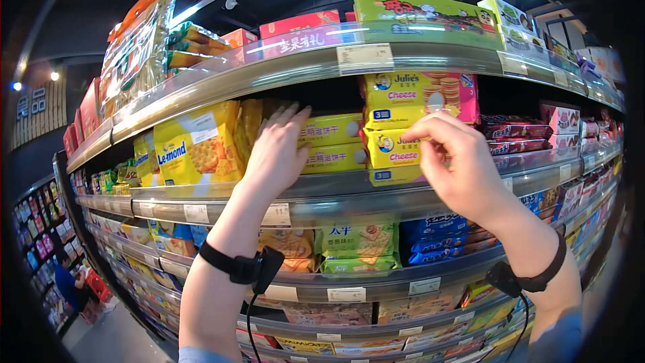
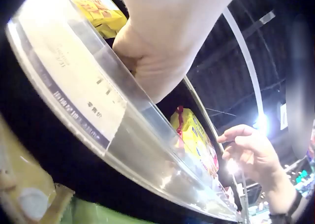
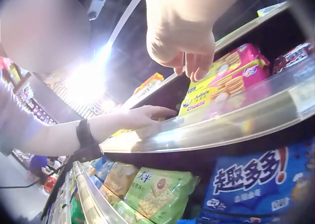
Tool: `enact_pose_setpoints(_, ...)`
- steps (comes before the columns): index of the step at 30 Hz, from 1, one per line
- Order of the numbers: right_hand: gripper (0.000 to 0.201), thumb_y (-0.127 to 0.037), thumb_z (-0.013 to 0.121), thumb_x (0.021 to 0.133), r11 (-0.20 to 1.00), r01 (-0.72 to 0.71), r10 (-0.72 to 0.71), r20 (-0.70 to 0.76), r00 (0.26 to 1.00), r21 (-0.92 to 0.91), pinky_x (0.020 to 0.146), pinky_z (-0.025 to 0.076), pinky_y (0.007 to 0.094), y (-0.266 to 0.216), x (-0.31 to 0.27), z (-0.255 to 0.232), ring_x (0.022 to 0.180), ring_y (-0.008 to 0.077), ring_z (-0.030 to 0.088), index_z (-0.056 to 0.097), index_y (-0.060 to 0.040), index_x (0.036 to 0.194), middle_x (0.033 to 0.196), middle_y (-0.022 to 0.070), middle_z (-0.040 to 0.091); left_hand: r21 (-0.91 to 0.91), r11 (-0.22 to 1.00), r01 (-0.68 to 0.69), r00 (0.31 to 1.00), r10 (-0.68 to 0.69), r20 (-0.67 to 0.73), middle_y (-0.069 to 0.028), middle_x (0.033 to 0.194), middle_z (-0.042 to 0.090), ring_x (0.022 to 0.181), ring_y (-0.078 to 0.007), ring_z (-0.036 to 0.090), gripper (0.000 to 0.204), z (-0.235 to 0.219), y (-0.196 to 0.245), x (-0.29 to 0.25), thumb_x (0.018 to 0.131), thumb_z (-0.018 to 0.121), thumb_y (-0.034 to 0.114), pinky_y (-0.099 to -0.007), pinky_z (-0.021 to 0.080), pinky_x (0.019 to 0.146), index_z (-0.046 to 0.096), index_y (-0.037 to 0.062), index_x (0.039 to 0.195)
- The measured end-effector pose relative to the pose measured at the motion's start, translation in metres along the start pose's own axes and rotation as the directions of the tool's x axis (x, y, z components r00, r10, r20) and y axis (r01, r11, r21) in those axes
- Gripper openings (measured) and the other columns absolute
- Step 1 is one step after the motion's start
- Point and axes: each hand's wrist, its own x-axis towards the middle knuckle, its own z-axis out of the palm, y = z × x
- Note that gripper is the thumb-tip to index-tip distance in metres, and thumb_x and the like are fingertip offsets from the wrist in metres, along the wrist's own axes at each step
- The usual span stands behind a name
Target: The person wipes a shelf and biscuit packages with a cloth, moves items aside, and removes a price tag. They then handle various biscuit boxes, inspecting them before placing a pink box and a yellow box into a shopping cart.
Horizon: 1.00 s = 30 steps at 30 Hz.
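Note:
My left hand [image 1: 277, 151] reaches over the shelf lip with its fingers extended, between a yellow Le-mond cracker pack [image 1: 196, 146] and two stacked yellow biscuit boxes [image 1: 330, 130]. Its fingertips overlap the left ends of those boxes in the head view; in the left wrist view the fingers are hidden inside the shelf. Loosely bent, the fingers of my right hand [image 1: 457, 165] hover before stacked yellow and pink Julie's Cheese sandwich packs [image 1: 396, 97]. Nothing shows in its grasp. The right wrist view has this hand [image 3: 179, 49] above and in front of the same packs [image 3: 221, 88].
A clear plastic shelf lip [image 1: 336, 195] with price tags runs below both hands. Overhead, another shelf edge [image 1: 302, 64] carries boxes. Green cracker packs [image 1: 359, 242] and blue biscuit packs [image 1: 430, 238] fill the shelf beneath. Another person [image 1: 70, 286] is at the far left.

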Motion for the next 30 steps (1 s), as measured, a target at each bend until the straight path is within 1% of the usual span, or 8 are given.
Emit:
enact_pose_setpoints(3, 0.014, 0.003, 0.057, 0.082, 0.997, 0.079, -0.079, 0.014, 0.997, -0.025, 0.067, 0.05, 0.0391, -0.007, 0.008, 0.027, 0.08, 0.0349, 0.062, 0.061, 0.0011, 0.095, 0.091, 0.0171, 0.061, 0.033, 0.996, -0.085, 0.996, 0.083, 0.034, -0.0208, 0.128, 0.057, 0.122, -0.0381, 0.05, 0.054, -0.003, 0.0, 0.008, 0.078, 0.069, 0.012, -0.0418, 0.041, 0.103, 0.054, 0.0046, 0.13)
enact_pose_setpoints(5, 0.014, 0.0, 0.058, 0.082, 0.984, 0.158, -0.155, 0.041, 0.987, -0.076, 0.069, 0.051, 0.0397, -0.009, 0.005, 0.039, 0.08, 0.0336, 0.063, 0.06, -0.0007, 0.096, 0.091, 0.0154, 0.061, 0.079, 0.991, 0.107, 0.941, -0.127, 0.313, -0.0194, 0.125, 0.059, 0.119, -0.0378, 0.051, 0.053, -0.017, 0.011, 0.017, 0.077, 0.071, 0.014, -0.0424, 0.042, 0.1, 0.056, 0.0054, 0.128)
enact_pose_setpoints(12, 0.013, -0.005, 0.06, 0.08, 0.982, 0.181, -0.174, 0.118, 0.978, -0.055, 0.072, 0.054, 0.0398, -0.007, -0.016, 0.056, 0.084, 0.031, 0.063, 0.06, -0.0021, 0.093, 0.093, 0.0115, 0.06, 0.102, 0.993, 0.058, 0.997, -0.063, 0.05, -0.0136, 0.104, 0.062, 0.104, -0.0346, 0.055, 0.035, 0.002, -0.002, 0.014, 0.07, 0.073, 0.006, -0.0416, 0.046, 0.092, 0.065, 0.0048, 0.104)
enact_pose_setpoints(19, 0.015, -0.001, 0.061, 0.079, 0.988, 0.143, -0.134, 0.134, 0.982, -0.061, 0.069, 0.053, 0.0382, -0.003, -0.028, 0.048, 0.083, 0.0298, 0.063, 0.061, -0.0003, 0.094, 0.093, 0.0106, 0.061, 0.1, 0.993, 0.057, 0.998, -0.056, -0.012, -0.0127, 0.102, 0.062, 0.102, -0.0339, 0.054, 0.028, 0.001, -0.001, 0.01, 0.063, 0.079, 0.006, -0.041, 0.045, 0.091, 0.065, 0.0017, 0.087)
enact_pose_setpoints(22, 0.015, -0.001, 0.062, 0.079, 0.989, 0.132, -0.123, 0.14, 0.983, -0.059, 0.069, 0.053, 0.0381, -0.002, -0.031, 0.046, 0.082, 0.0298, 0.063, 0.061, -0.0009, 0.094, 0.092, 0.0104, 0.062, 0.132, 0.979, -0.153, 0.977, 0.17, -0.128, -0.0153, 0.116, 0.062, 0.114, -0.039, 0.052, 0.027, 0.0, -0.007, 0.008, 0.065, 0.078, 0.005, -0.0441, 0.042, 0.098, 0.063, 0.0016, 0.087)
enact_pose_setpoints(25, 0.015, -0.001, 0.062, 0.079, 0.989, 0.12, -0.107, 0.131, 0.986, -0.092, 0.072, 0.054, 0.0379, -0.003, -0.033, 0.045, 0.085, 0.0288, 0.064, 0.062, -0.0026, 0.094, 0.092, 0.01, 0.063, 0.084, 0.976, -0.201, 0.972, 0.209, -0.104, -0.0178, 0.112, 0.063, 0.11, -0.0389, 0.056, 0.027, 0.004, -0.023, 0.01, 0.067, 0.077, 0.005, -0.0436, 0.045, 0.092, 0.062, 0.0009, 0.089)
enact_pose_setpoints(27, 0.015, 0.0, 0.063, 0.078, 0.984, 0.129, -0.111, 0.139, 0.984, -0.123, 0.074, 0.054, 0.038, -0.002, -0.032, 0.044, 0.086, 0.0285, 0.064, 0.063, -0.0026, 0.094, 0.092, 0.01, 0.064, -0.115, 0.992, -0.049, 0.993, 0.06, 0.097, -0.0212, 0.095, 0.064, 0.093, -0.0383, 0.063, 0.031, -0.007, -0.019, 0.012, 0.07, 0.076, 0.008, -0.04, 0.05, 0.078, 0.058, -0.0007, 0.093)
enact_pose_setpoints(30, 0.017, -0.001, 0.063, 0.076, 0.956, 0.191, -0.174, 0.096, 0.98, -0.222, 0.076, 0.051, 0.0391, 0.0, -0.024, 0.042, 0.087, 0.0296, 0.061, 0.062, -0.0032, 0.092, 0.092, 0.0102, 0.062, -0.122, 0.991, -0.061, 0.99, 0.076, 0.12, -0.0212, 0.103, 0.062, 0.098, -0.0383, 0.061, 0.033, -0.008, -0.022, 0.019, 0.07, 0.077, 0.009, -0.0393, 0.049, 0.082, 0.056, 0.0005, 0.094)
